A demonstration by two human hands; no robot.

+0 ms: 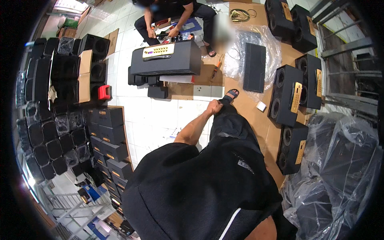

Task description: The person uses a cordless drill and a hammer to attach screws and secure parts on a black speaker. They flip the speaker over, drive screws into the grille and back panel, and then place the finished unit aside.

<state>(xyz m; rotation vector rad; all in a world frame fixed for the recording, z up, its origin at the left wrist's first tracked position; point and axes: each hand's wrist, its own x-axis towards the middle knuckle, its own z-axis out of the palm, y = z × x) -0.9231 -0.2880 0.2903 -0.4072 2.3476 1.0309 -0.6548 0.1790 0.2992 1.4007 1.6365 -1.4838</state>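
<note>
My left hand (215, 107) is closed at the lower part of my black trouser leg (230, 120), and its fingers seem to grip the cloth. Just beyond it is my sandalled foot (232, 94), on the edge of the cardboard. My right hand is out of sight; only a bit of bare right arm (262, 231) shows at the lower edge. Ahead, a large black speaker box (172, 60) with a gold control panel (159, 51) and a handle stands on the floor. Behind it a seated co-worker's hands (162, 33) hold a small tool or part.
Black speakers (286, 96) with gold panels line the right side. A black panel (254, 68) lies on clear plastic wrap, with an orange-handled tool (216, 68) left of it. Plastic-covered goods (332, 176) fill the lower right. Stacked black boxes (114, 150) and a red item (105, 92) are left.
</note>
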